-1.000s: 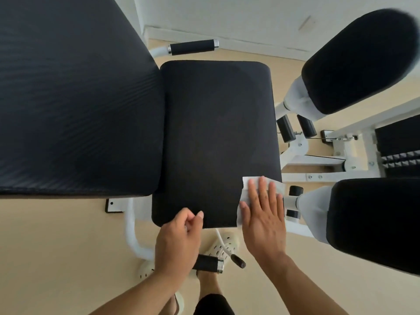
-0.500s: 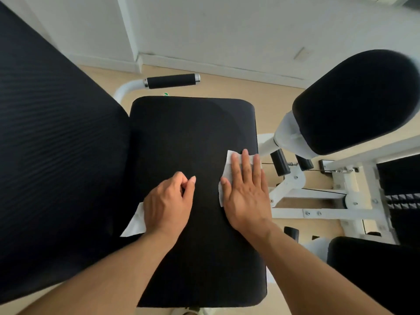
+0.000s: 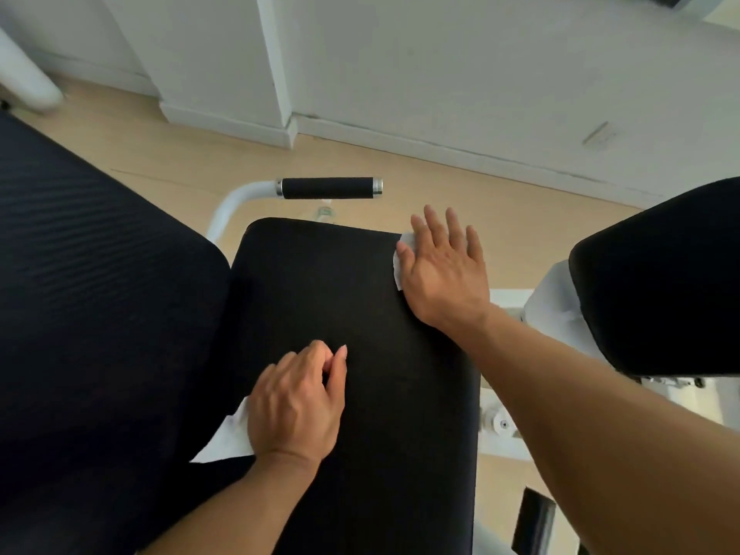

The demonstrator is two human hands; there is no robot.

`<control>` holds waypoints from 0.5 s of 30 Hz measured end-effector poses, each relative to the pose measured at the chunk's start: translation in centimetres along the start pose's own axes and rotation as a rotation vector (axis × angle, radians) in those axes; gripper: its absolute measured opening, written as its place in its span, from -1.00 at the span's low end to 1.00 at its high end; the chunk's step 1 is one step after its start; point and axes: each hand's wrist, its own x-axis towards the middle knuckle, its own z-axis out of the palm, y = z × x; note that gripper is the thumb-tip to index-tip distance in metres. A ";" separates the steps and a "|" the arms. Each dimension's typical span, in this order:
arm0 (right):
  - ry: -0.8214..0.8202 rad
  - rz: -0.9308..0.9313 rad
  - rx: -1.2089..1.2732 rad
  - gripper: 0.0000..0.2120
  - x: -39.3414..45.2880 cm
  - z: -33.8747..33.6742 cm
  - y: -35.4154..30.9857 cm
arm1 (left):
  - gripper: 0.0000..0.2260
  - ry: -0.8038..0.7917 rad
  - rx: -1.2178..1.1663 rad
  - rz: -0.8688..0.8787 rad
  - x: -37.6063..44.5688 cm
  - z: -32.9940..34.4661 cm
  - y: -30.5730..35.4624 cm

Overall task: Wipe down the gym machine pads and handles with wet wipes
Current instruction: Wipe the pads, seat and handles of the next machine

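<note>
The black seat pad of a white-framed gym machine fills the middle of the view. My right hand lies flat, fingers spread, at the pad's far right corner, pressing a white wet wipe that shows only at the thumb side. My left hand rests on the pad's near left part with fingers curled over a second white wipe, whose corner sticks out to the left. A black foam handle on a white tube lies beyond the pad's far edge.
A large black back pad fills the left side. A black padded roller on a white bracket stands at the right, close to my right forearm. White machine frame sits below it. Beige floor and a white wall with baseboard lie beyond.
My right hand has slid the wipe along the seat pad's right side from the near corner to the far right corner. My left hand came onto the pad with its wipe and stayed there.
</note>
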 end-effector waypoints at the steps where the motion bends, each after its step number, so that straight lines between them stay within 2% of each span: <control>1: -0.011 -0.026 -0.009 -0.40 0.5 0.0 -0.6 | -0.73 -0.006 0.014 -0.009 0.1 0.0 0.0; 7: -0.042 -0.399 -0.038 -0.38 -2.3 1.3 -4.8 | -0.76 -0.033 0.050 -0.046 0.1 0.2 0.1; 9: -0.037 -0.459 -0.065 -0.39 -4.5 2.0 -4.3 | -0.77 -0.044 0.064 -0.050 0.1 0.2 0.1; 15: 0.044 -0.255 -0.051 -0.40 -6.7 1.5 1.2 | -0.75 -0.052 0.074 -0.077 0.3 0.2 0.4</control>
